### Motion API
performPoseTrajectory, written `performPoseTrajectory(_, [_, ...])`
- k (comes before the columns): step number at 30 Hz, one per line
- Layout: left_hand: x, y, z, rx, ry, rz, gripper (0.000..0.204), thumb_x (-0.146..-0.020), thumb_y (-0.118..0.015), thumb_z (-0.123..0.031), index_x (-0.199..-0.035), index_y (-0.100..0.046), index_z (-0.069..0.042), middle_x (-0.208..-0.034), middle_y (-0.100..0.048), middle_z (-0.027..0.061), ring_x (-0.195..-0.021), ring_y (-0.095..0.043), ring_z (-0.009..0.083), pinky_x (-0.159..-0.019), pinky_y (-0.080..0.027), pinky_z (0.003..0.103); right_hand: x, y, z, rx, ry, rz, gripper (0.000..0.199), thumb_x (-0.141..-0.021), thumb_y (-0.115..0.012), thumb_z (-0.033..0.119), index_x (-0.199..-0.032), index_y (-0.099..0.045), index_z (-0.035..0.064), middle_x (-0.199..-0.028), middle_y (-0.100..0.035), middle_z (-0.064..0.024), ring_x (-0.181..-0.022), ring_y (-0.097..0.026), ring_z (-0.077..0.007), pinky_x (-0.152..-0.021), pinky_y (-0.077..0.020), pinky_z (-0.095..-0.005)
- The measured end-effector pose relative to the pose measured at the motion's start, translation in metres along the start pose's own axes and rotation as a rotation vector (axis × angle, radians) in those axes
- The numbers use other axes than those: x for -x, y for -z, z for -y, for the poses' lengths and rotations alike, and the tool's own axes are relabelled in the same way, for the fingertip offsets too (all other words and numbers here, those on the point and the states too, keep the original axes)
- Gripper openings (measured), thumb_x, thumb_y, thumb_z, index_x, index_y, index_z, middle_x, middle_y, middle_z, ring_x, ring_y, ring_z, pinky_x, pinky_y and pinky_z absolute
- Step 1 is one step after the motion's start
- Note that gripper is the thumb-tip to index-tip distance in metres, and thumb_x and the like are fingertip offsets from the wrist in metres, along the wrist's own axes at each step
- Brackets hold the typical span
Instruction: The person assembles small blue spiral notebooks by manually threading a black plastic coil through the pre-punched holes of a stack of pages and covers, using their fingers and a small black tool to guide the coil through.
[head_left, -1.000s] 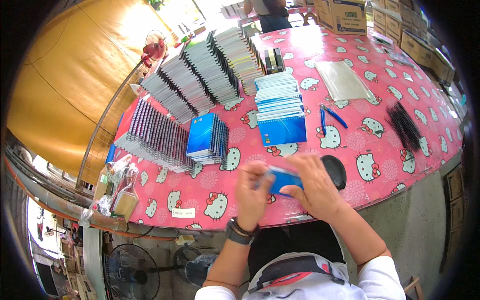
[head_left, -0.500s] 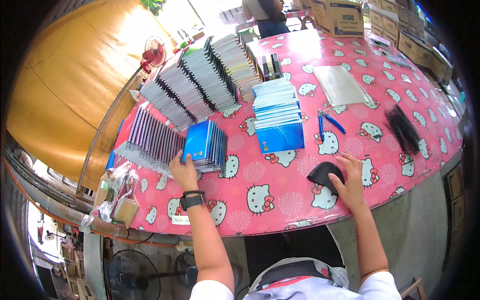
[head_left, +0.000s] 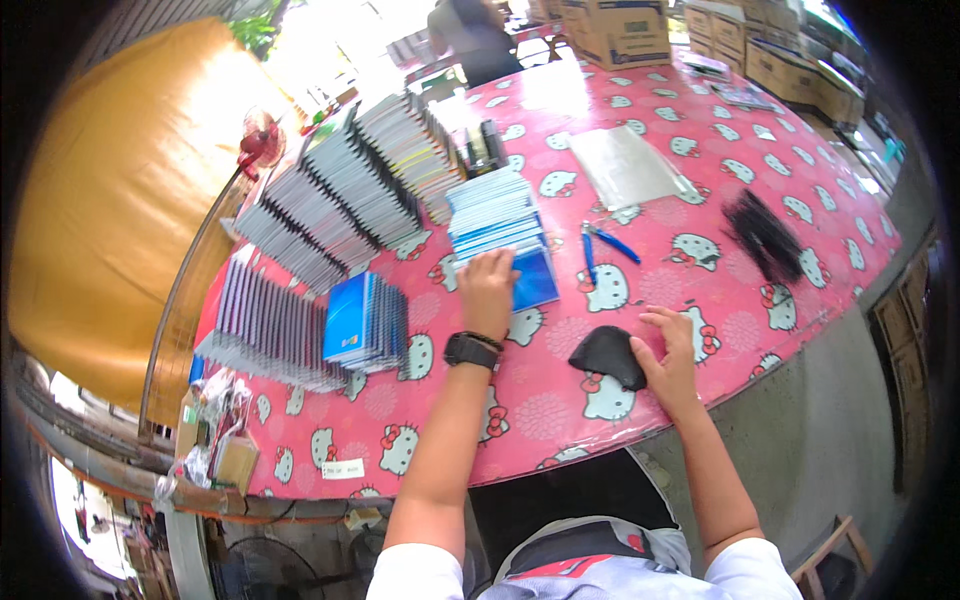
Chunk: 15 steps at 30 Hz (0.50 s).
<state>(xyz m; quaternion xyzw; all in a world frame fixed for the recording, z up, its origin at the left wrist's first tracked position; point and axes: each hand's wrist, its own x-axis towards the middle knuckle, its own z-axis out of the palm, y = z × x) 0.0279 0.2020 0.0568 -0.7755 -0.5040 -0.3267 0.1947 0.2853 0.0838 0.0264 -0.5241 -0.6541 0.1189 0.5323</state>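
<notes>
My left hand (head_left: 487, 288) lies over the front blue cover of a row of notebooks (head_left: 535, 276), its fingers touching the cover and slightly apart. To its left stands a group of spiral-bound blue notebooks (head_left: 347, 322), leaning against one another. My right hand (head_left: 672, 365) is open on the pink table, thumb and fingers spread, beside a black half-round object (head_left: 607, 357). The thumb is near that object's right edge; whether it touches cannot be told. Blue-handled cutters (head_left: 610, 246) lie open beyond my hands.
Long rows of bound notebooks (head_left: 340, 185) stand at the far left. Black spiral coils (head_left: 765, 235) lie at the right, near a clear plastic sheet (head_left: 632, 168). Cardboard boxes (head_left: 615, 35) and a person (head_left: 475, 40) are at the back. A red fan (head_left: 262, 140) stands beyond the table's left edge.
My left hand has left the spiral-bound blue notebooks and moved right onto the front of the other blue row. My right hand stays beside the black object. The whole view has shifted.
</notes>
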Motion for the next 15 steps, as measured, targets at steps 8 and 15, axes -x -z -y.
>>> performPoseTrajectory(8, [-0.012,0.043,0.008,0.382,0.270,0.127,0.021,-0.073,-0.070,-0.010,-0.092,-0.062,-0.006,-0.089,-0.065,0.0117,-0.086,-0.060,0.0281,-0.078,-0.042,0.040,-0.002,0.003,-0.005,-0.063,-0.017,-0.038,0.028,-0.074,-0.066,0.010,-0.101,-0.060,0.0040,-0.107,-0.058,-0.0135,-0.105,-0.049,-0.0309,-0.093,-0.0377,-0.0393])
performPoseTrajectory(15, [0.044,0.105,-0.036,0.340,-0.043,0.425,0.025,-0.077,-0.066,-0.004,-0.099,-0.055,-0.002,-0.088,-0.062,0.0141,-0.082,-0.062,0.0261,-0.072,-0.046,0.039,-0.029,0.040,-0.046,-0.006,-0.288,0.052,0.026,-0.077,-0.064,0.009,-0.103,-0.062,0.0039,-0.105,-0.062,-0.0141,-0.104,-0.054,-0.0268,-0.092,-0.0401,-0.0384])
